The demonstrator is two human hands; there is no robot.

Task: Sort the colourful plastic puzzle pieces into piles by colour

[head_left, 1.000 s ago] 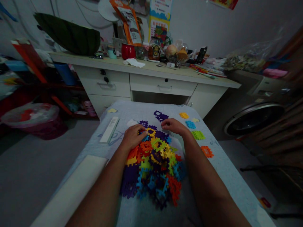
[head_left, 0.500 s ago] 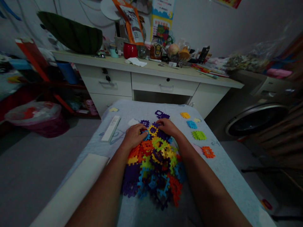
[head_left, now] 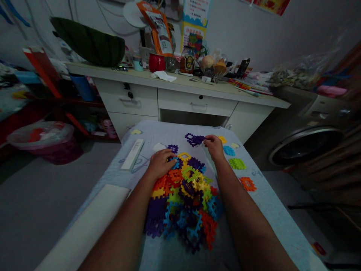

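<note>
A heap of coloured interlocking plastic tiles (head_left: 184, 195) lies on a pale blue cloth-covered table (head_left: 262, 210). My left hand (head_left: 159, 164) rests palm down on the far left edge of the heap, fingers curled over tiles. My right hand (head_left: 214, 146) reaches beyond the heap and pinches the right edge of a small stack of purple tiles (head_left: 193, 139). A single purple tile (head_left: 172, 148) lies just beyond my left hand.
Single tiles lie to the right: yellow (head_left: 222, 139), blue (head_left: 229, 151), green (head_left: 237, 163), orange (head_left: 247, 184). A white flat box (head_left: 132, 154) lies left, a long white board (head_left: 84, 226) near left. Beyond stand a cluttered white desk (head_left: 180, 94) and a washing machine (head_left: 304, 146).
My right hand left the far edge of the heap and moved forward and right to the purple stack. My left hand has stayed on the heap.
</note>
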